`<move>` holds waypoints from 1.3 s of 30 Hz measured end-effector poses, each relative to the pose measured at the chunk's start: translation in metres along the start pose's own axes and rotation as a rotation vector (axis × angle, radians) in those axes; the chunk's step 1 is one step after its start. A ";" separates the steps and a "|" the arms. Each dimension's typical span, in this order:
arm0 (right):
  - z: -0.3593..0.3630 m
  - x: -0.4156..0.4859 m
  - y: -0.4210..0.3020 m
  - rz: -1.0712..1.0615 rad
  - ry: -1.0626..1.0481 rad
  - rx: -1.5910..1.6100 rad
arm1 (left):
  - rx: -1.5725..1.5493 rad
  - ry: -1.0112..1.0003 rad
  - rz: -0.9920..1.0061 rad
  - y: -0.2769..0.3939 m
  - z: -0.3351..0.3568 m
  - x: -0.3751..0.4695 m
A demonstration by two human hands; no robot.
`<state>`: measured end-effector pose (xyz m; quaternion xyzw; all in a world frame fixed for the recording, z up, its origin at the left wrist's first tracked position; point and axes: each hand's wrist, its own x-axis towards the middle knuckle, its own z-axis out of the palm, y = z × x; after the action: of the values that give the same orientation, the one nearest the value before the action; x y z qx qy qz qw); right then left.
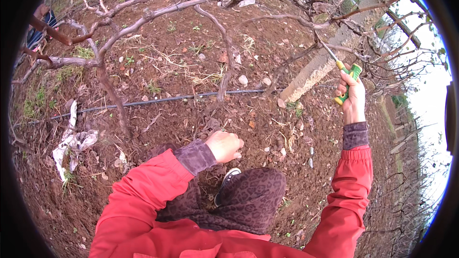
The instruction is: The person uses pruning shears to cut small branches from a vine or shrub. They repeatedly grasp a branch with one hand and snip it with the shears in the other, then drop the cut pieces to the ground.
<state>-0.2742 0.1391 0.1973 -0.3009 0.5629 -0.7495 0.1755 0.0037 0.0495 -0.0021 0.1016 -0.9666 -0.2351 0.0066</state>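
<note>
My right hand [350,91] is raised at the right, closed around the green and yellow handle of a hand tool [345,85]. The tool's narrow metal shaft points up and left to the woody vine branches [322,25] beside a concrete post [322,64]; whether its tip touches them cannot be told. Low in front of my knees, my left hand [225,147] hangs above the soil with its fingers curled. Its palm is hidden, and nothing shows in it. A thick vine cane [161,12] arches across the upper left.
A dark irrigation hose [172,99] crosses the ground behind the vine trunks [225,68]. Torn white plastic sheeting [75,143] lies at the left. Stones [243,80] dot the soil. Part of another person [41,25] shows at the far upper left.
</note>
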 end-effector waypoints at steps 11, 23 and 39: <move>-0.005 -0.002 0.013 0.046 0.036 0.152 | -0.008 0.053 0.017 -0.004 -0.001 -0.002; -0.020 0.009 0.005 -0.066 0.076 -0.157 | -0.023 0.077 0.031 -0.005 -0.004 -0.005; -0.043 0.042 -0.018 -0.351 0.095 -0.584 | 0.004 0.055 0.006 -0.008 -0.003 -0.003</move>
<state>-0.3327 0.1514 0.2174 -0.3956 0.7009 -0.5886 -0.0761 0.0085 0.0418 -0.0034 0.1052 -0.9669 -0.2302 0.0337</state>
